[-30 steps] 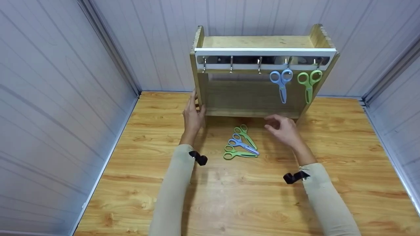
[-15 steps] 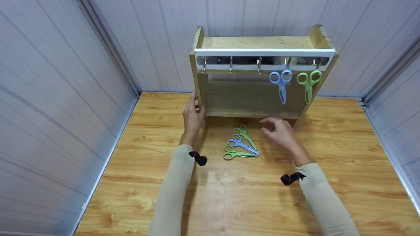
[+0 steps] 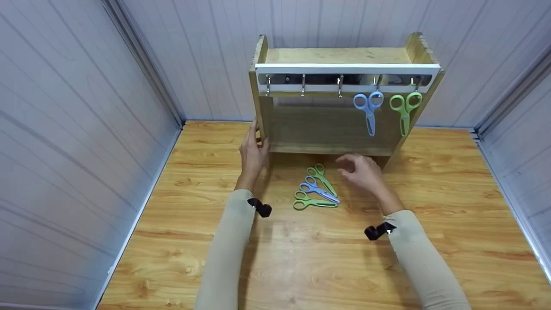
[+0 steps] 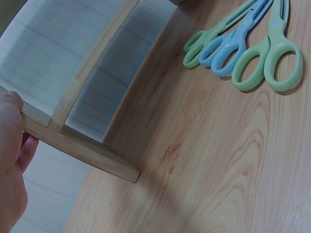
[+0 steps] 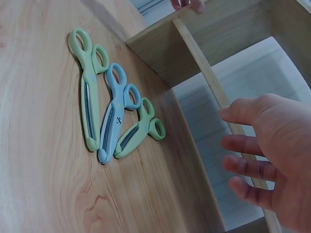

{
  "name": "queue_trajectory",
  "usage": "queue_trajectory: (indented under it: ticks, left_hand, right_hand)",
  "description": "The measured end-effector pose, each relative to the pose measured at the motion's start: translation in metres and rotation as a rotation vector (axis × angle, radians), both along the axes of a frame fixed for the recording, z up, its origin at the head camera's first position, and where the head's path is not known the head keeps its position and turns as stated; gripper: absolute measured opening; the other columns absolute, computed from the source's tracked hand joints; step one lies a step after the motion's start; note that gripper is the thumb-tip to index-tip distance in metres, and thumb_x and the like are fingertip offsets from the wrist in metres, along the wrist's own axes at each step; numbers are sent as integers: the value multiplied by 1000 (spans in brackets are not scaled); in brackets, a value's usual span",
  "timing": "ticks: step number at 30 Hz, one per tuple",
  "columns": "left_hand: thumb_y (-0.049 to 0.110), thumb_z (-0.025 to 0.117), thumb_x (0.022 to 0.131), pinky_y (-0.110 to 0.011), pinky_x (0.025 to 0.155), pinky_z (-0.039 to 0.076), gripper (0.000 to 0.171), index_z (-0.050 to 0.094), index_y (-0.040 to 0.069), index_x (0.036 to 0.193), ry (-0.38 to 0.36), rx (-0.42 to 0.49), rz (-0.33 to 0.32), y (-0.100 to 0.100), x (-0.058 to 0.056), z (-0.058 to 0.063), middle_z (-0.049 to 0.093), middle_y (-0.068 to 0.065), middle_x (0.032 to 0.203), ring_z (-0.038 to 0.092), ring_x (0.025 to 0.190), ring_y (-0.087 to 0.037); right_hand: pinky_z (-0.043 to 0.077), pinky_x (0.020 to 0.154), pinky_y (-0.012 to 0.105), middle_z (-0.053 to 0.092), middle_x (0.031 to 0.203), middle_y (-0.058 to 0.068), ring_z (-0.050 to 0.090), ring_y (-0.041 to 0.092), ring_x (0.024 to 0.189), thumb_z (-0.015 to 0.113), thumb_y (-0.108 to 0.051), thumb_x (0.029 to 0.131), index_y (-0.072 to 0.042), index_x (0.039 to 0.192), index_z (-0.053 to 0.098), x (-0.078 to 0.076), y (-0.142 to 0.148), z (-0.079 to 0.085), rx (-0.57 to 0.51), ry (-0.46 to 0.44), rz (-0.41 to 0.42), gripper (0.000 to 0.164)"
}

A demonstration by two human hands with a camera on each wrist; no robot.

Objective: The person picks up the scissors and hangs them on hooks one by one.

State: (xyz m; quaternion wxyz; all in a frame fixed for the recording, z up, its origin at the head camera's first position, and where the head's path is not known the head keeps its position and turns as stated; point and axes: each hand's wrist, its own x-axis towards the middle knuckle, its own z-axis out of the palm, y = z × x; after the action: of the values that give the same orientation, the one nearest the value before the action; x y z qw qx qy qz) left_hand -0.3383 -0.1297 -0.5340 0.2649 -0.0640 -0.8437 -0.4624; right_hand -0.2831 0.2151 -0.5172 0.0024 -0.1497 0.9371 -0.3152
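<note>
My left hand [image 3: 253,157] grips the left side panel of a wooden rack [image 3: 331,125], its thumb in front and fingers on the outer side. Three scissors lie fanned on the table: a green pair nearest the rack [image 3: 329,186], a blue pair [image 3: 318,190], and a green pair nearest me [image 3: 317,203]. To their right, my right hand [image 3: 362,171] hovers before the rack's lower board, fingers loosely bent and holding nothing. In the right wrist view its thumb and fingers [image 5: 248,170] are spread apart. Blue scissors [image 3: 370,116] and green scissors [image 3: 404,118] hang from the two rightmost hooks.
A white hook rail [image 3: 318,69] runs across the rack's front; its three left hooks [image 3: 303,85] bear nothing. The rack stands on a wood-grain table [image 3: 284,267] close to the back wall [image 3: 224,56]. Panelled walls rise on both sides.
My right hand has moved a little left, closer to the scissors on the table. The left hand and all the scissors have stayed in place.
</note>
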Motion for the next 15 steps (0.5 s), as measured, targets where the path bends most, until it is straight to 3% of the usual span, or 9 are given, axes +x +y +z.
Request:
queue_trajectory:
  ticks: [5, 15]
  left_hand:
    - [3, 69, 107, -50, 91, 74, 67, 45, 6, 170, 2, 0, 2, 0, -2, 0, 67, -27, 154, 84, 111, -45]
    - [4, 69, 108, -50, 91, 74, 67, 46, 8, 170, -2, 15, 0, 0, -2, -1, 68, -26, 154, 84, 111, -45]
  right_hand:
    - [62, 99, 64, 81, 132, 21, 77, 43, 118, 76, -21, 104, -5, 139, 76, -4, -3, 1, 43, -26, 11, 38]
    - [64, 100, 65, 81, 131, 20, 78, 42, 119, 77, -19, 103, -7, 138, 77, -6, -9, -6, 102, -48, 29, 37]
